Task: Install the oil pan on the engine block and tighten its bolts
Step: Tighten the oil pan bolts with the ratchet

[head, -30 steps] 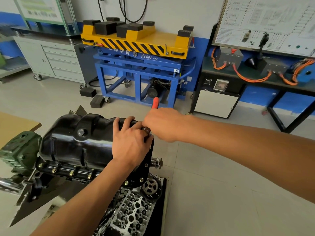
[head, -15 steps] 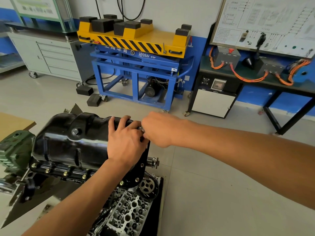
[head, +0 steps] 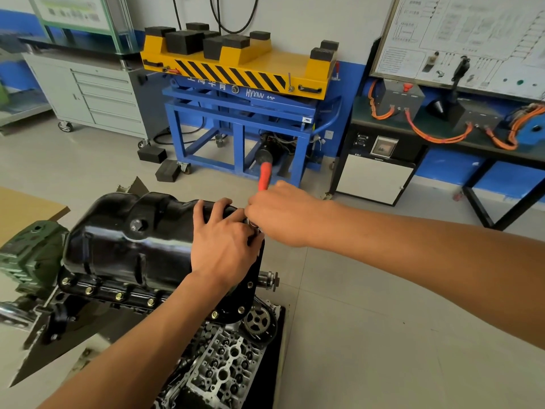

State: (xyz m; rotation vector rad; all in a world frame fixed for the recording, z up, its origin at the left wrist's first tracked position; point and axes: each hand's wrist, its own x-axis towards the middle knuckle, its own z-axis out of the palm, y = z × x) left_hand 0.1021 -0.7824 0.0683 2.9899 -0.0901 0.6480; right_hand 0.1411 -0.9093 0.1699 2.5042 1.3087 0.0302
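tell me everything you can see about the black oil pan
The oil pan is glossy black, seemingly painted metal, with a deep bulged body and a round drain boss on its side. It sits bottom-up on the engine block, with brass-coloured bolts lining its near flange. The left hand rests over its right end, and the right hand holds a red-handled tool at that end's far edge.

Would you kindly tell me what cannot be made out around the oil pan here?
Head view: the tool's working end and bolt, hidden by right hand and left hand; only its red handle shows.
Head view: diagram board's print, too small, blurred.
Head view: cylinder head, cut by bottom edge.
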